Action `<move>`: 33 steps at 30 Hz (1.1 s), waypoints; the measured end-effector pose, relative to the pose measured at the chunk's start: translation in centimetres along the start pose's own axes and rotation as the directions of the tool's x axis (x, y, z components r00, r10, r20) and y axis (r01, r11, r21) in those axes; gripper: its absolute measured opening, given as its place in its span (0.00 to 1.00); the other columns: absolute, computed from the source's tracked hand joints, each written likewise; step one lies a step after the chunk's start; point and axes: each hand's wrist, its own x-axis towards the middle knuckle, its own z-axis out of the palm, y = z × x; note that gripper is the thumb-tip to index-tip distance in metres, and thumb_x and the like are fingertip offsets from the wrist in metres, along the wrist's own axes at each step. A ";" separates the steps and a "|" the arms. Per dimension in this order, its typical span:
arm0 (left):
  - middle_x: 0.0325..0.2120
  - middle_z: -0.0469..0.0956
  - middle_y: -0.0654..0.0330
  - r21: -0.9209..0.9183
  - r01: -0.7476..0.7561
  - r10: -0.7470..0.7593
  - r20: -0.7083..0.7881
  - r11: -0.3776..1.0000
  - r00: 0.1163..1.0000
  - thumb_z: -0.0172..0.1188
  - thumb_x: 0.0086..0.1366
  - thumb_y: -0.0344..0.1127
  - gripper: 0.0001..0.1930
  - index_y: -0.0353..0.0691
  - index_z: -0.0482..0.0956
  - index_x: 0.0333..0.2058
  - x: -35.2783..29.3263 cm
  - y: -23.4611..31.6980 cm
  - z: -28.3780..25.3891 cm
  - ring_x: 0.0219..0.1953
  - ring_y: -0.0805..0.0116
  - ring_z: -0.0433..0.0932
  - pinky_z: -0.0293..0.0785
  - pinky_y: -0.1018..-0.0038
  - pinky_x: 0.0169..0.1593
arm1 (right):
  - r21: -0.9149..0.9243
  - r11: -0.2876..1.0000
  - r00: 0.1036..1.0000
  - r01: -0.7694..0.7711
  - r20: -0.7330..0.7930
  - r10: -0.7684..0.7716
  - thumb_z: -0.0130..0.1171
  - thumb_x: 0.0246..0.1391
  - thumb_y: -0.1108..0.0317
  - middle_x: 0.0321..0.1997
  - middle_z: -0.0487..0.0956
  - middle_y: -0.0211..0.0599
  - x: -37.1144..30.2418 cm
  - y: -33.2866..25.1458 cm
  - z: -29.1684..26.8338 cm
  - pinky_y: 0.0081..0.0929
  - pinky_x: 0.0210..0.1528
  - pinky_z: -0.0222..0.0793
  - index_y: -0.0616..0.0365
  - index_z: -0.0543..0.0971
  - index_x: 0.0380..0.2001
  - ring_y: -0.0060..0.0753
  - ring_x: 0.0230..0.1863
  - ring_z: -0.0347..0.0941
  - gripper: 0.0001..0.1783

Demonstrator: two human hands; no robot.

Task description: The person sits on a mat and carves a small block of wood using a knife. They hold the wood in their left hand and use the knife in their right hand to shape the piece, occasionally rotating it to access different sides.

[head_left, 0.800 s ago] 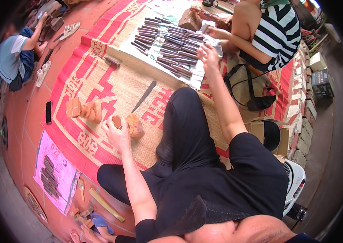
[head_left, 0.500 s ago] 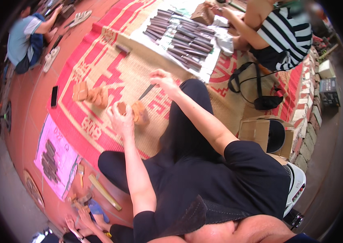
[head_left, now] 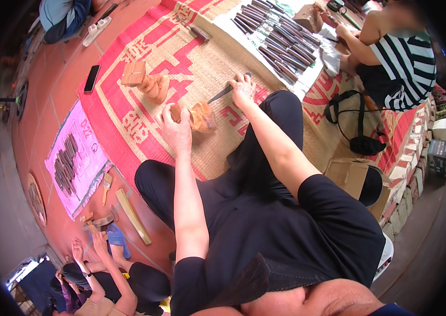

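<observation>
Moved: right hand [head_left: 243,92], down from over white sheet [head_left: 301,90] to dark flat blade [head_left: 218,97].
Black phone [head_left: 91,78]: flat on tiles beside red-and-tan woven mat [head_left: 223,50].
Carved wooden piece [head_left: 153,87]: on mat.
Left hand [head_left: 176,129]: curled round brown wooden block [head_left: 175,110], above mat, just beside orange-brown wooden piece [head_left: 203,117].
Right-hand grip: fingers touching blade; clenched or merely resting, cannot tell.
Dark brown sticks [head_left: 287,48]: in rows on sheet.

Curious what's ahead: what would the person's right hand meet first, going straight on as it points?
Past the dark, flat blade at the right hand, probably the short, dark brown block on the red and beige woven mat, though depth is unclear.
</observation>
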 end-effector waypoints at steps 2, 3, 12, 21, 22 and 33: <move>0.42 0.69 0.53 -0.004 -0.017 0.017 -0.029 1.000 0.999 0.62 0.55 0.42 0.20 0.42 0.74 0.45 0.0 -0.8 -0.1 0.45 0.53 0.73 0.71 0.61 0.49 | -0.084 0.995 0.994 0.059 0.099 -0.051 0.56 0.41 0.72 0.43 0.74 0.32 0.3 -0.5 -0.3 0.44 0.53 0.58 0.43 0.81 0.30 0.40 0.51 0.66 0.12; 0.42 0.69 0.53 -0.015 -0.025 0.024 -0.035 1.000 0.999 0.62 0.55 0.43 0.20 0.41 0.74 0.45 0.0 -1.1 0.0 0.45 0.53 0.73 0.71 0.61 0.49 | -0.095 0.993 0.994 0.064 0.095 -0.055 0.56 0.41 0.72 0.42 0.74 0.33 0.5 -0.2 -0.2 0.44 0.52 0.59 0.44 0.81 0.29 0.40 0.51 0.66 0.11; 0.44 0.70 0.51 -0.022 -0.051 0.050 -0.032 0.998 0.998 0.62 0.57 0.42 0.20 0.39 0.74 0.45 -0.2 -1.5 -0.3 0.48 0.51 0.72 0.71 0.61 0.49 | -0.132 0.990 0.981 0.041 0.194 -0.015 0.54 0.47 0.71 0.43 0.75 0.38 0.6 0.0 0.0 0.42 0.49 0.63 0.49 0.77 0.35 0.42 0.49 0.68 0.10; 0.45 0.69 0.52 -0.003 -0.027 0.027 0.008 1.000 1.000 0.61 0.58 0.43 0.20 0.40 0.73 0.46 -0.1 -0.7 0.1 0.49 0.52 0.73 0.70 0.61 0.50 | -0.076 0.987 0.968 -0.143 0.199 0.155 0.52 0.48 0.70 0.39 0.77 0.42 0.6 0.2 1.0 0.44 0.46 0.65 0.54 0.76 0.34 0.46 0.47 0.69 0.09; 0.45 0.69 0.52 -0.009 -0.024 0.024 0.019 1.000 1.000 0.61 0.58 0.44 0.20 0.40 0.73 0.46 -0.1 -0.6 0.2 0.49 0.52 0.72 0.70 0.61 0.50 | -0.048 0.991 0.966 -0.124 0.223 0.131 0.52 0.47 0.72 0.38 0.77 0.44 0.5 0.7 1.4 0.45 0.43 0.66 0.56 0.75 0.34 0.49 0.45 0.70 0.09; 0.45 0.69 0.56 0.008 -0.036 0.036 0.000 0.999 0.999 0.61 0.58 0.44 0.19 0.42 0.74 0.46 0.0 -1.1 0.3 0.47 0.56 0.73 0.71 0.63 0.50 | 0.811 0.164 0.827 -0.562 0.549 0.119 0.51 0.48 0.76 0.29 0.79 0.33 2.0 -1.7 -5.1 0.23 0.32 0.72 0.60 0.82 0.38 0.23 0.26 0.74 0.14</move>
